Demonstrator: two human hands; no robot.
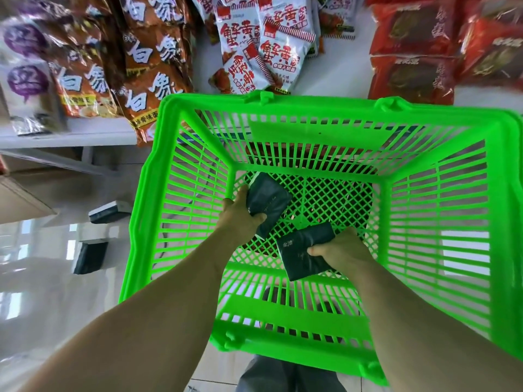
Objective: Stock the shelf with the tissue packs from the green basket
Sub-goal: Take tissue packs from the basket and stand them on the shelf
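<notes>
Both arms are reaching down into the green basket, which is filling the middle of the view from about 9 o'clock to 3 o'clock. The left hand is curling its fingers round a dark tissue pack near the basket's mesh floor, thumb lying along the pack's near edge. At about 4 o'clock from it, just beside but apart, the right hand is gripping a second dark tissue pack, thumb pressing on its top face and the other fingers hiding beneath it. I cannot tell whether either pack is touching the floor of the basket.

Past the basket's far rim, at 12 o'clock, a white shelf is carrying white-and-red noodle packets. Orange-brown noodle bags are lying at 10 o'clock and red packets at 2 o'clock. On the pale floor at 9 o'clock, two more dark packs are lying well apart from the basket.
</notes>
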